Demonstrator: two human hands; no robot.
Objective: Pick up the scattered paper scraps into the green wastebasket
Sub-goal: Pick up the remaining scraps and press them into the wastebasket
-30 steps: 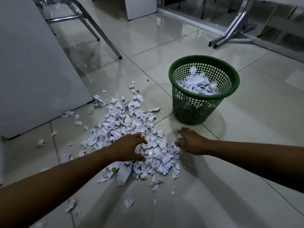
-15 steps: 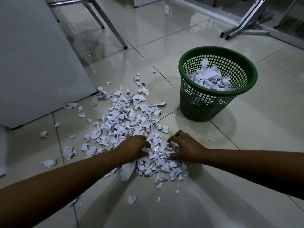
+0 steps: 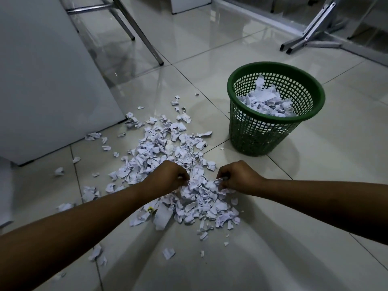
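A wide heap of white paper scraps lies on the glossy tiled floor. The green mesh wastebasket stands upright to the right of the heap, partly filled with scraps. My left hand sits on the heap's near middle, fingers curled down into the scraps. My right hand faces it a short way to the right, fingers curled round scraps at the heap's edge. A mound of scraps is bunched between the two hands.
A white cabinet side rises on the left, with loose scraps along its base. Metal chair legs stand behind the heap. A metal stand foot lies at the back right. Stray scraps dot the near floor.
Both hands have drawn toward each other across the heap and their fingers have curled into the scraps. The camera has shifted, so the wastebasket sits further right in view.
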